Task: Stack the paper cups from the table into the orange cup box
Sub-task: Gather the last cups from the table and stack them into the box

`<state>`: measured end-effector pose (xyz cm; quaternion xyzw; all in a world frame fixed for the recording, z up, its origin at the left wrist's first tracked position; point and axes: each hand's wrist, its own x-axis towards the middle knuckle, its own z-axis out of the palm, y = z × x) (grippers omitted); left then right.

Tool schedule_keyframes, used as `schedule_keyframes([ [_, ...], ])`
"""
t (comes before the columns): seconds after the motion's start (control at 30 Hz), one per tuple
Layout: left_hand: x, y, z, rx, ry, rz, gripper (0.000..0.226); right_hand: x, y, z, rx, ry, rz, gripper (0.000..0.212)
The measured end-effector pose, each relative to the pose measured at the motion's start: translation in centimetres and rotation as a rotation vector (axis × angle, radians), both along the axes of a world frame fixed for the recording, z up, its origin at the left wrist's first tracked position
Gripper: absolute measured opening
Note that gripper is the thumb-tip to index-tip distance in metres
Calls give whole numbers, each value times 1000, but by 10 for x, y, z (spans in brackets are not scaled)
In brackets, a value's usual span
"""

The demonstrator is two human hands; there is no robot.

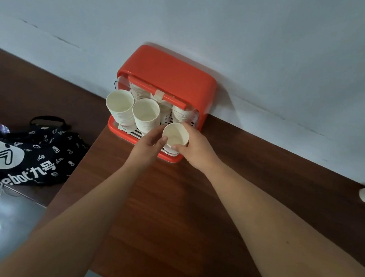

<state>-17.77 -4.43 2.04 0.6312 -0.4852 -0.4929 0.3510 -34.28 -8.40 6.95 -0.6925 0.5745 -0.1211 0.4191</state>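
Head view: the right hand [196,150] curls round a paper cup [175,135] over the front right corner of the orange box [169,68]; the left hand [148,144] touches the cup's side, pinching or not I cannot tell; two cup stacks [119,106] stand inside on the left.
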Motion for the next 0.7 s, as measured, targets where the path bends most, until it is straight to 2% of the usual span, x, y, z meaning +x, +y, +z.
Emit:
schedule_keyframes([
  [0.13,-8,17,8,68,-133,154,35,-20,11,3,12,30,-54,64],
  [0.23,-15,45,10,85,-184,215,27,-61,28,1,24,136,-88,57],
  [0.33,-39,68,11,131,-258,119,17,-124,54,-3,32,223,-113,55],
  [0.43,-86,68,13,177,-334,-31,22,-196,80,-7,37,314,-170,54],
  [0.6,-217,33,26,91,-490,-304,29,-333,110,10,39,382,-318,55],
  [0.7,-310,17,36,9,-511,-449,32,-415,128,26,-2,392,-419,54],
])
